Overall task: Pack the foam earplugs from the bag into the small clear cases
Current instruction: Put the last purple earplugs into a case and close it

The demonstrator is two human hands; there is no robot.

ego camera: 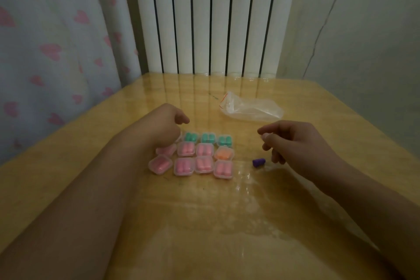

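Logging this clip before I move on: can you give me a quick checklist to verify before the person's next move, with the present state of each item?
1. Loose purple foam earplug lies free on the glossy wooden table, unobstructed: ok.
2. Right hand beside that earplug, fingers loosely curled, not touching it: ok.
3. Right hand holds nothing: cannot tell; something pale shows at the fingertips.
4. Empty open small clear case ready for it: not ok; none visible, and the left hand hides part of the grid.
5. Filled clear cases with pink, green and orange earplugs sit in tidy rows: ok.
6. Clear plastic zip bag emptied: cannot tell; looks flat.
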